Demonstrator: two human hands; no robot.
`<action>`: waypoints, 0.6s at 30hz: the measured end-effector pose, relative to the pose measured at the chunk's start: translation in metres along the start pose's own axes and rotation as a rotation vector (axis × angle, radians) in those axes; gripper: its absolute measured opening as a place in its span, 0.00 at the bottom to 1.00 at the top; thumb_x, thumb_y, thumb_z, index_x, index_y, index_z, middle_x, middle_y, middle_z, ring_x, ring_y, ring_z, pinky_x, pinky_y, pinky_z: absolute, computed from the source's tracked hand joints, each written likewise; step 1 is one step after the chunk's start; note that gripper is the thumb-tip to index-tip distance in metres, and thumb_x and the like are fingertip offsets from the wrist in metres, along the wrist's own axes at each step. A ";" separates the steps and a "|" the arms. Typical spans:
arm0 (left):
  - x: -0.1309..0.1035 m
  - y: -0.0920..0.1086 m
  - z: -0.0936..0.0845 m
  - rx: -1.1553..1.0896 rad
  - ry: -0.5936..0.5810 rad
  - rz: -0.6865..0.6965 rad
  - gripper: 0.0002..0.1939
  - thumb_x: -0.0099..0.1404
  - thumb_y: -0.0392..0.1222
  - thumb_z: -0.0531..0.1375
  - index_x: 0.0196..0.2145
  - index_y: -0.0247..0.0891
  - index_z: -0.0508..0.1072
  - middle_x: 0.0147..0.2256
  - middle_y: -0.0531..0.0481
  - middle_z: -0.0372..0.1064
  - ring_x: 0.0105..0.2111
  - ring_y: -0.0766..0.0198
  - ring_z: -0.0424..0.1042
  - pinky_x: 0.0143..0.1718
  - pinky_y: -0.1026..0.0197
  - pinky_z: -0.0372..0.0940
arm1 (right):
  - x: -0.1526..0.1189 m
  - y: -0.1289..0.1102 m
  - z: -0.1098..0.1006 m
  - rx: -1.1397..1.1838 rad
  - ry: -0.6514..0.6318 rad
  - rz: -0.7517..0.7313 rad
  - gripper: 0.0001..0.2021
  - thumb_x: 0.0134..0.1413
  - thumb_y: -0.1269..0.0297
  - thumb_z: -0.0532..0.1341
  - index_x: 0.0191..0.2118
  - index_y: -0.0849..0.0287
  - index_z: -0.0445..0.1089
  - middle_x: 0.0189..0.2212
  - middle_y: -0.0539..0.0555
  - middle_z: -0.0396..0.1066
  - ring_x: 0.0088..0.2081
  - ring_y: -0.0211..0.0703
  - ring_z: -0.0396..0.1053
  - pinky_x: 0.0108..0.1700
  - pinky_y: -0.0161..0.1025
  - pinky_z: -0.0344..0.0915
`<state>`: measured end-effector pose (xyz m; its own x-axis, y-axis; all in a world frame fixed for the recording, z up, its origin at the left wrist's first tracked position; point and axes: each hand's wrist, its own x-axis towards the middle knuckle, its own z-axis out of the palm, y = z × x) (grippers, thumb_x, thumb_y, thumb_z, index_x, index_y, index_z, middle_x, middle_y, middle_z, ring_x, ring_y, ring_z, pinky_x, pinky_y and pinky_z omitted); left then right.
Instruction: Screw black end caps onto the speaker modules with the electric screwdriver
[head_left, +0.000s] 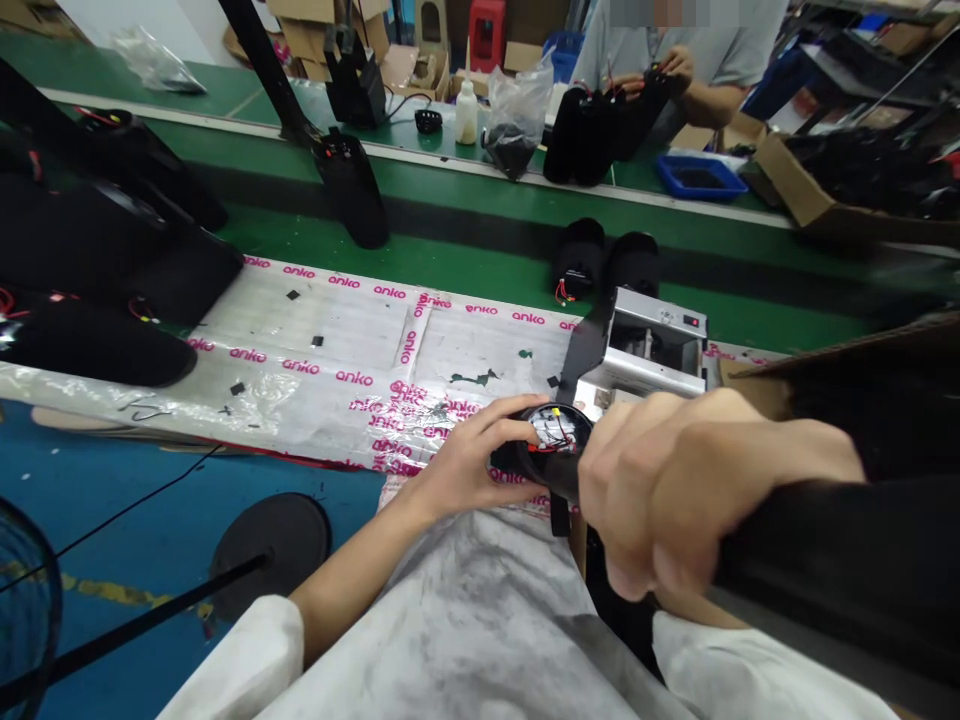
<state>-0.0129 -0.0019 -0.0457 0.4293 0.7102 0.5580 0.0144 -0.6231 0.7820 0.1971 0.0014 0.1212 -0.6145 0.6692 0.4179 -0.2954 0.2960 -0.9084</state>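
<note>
Left hand [465,465] cups open end of black cylindrical speaker shell [551,455], fingers curled on rim; right hand [675,490] clamped round its body, held above tape-covered bench [337,340]; red and white wires exposed inside (end cap not fitted); finished-looking black shells [607,255] wait on green conveyor [465,270].

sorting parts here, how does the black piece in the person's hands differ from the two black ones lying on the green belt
The held black piece is gripped by the left hand and right hand; the two black pieces on the belt lie untouched. The held one's open end faces up, showing white and red wiring; the belt pair show only a small red wire at one end. All are black and rounded.
</note>
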 end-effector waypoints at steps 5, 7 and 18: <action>-0.001 0.000 0.003 0.013 0.035 -0.010 0.27 0.67 0.43 0.77 0.58 0.46 0.72 0.70 0.36 0.70 0.70 0.45 0.73 0.69 0.44 0.73 | 0.006 0.017 0.016 0.144 0.087 0.041 0.24 0.79 0.58 0.61 0.26 0.61 0.74 0.20 0.52 0.76 0.22 0.35 0.71 0.29 0.31 0.69; -0.002 -0.001 0.004 0.016 0.037 -0.009 0.26 0.68 0.43 0.76 0.58 0.46 0.73 0.70 0.37 0.70 0.70 0.45 0.74 0.69 0.44 0.74 | 0.009 0.022 0.015 0.196 0.045 0.067 0.24 0.77 0.54 0.62 0.27 0.60 0.75 0.21 0.52 0.75 0.23 0.36 0.71 0.31 0.33 0.70; -0.004 0.001 0.007 0.085 0.037 -0.019 0.30 0.65 0.41 0.77 0.59 0.48 0.69 0.70 0.35 0.69 0.70 0.44 0.73 0.68 0.41 0.73 | -0.007 0.040 -0.006 0.244 -0.056 -0.078 0.18 0.79 0.53 0.59 0.46 0.60 0.82 0.36 0.59 0.85 0.32 0.46 0.82 0.38 0.39 0.77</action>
<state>-0.0083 -0.0080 -0.0490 0.3947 0.7327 0.5544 0.0991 -0.6339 0.7671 0.1943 0.0121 0.0820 -0.6202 0.6099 0.4933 -0.5075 0.1676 -0.8452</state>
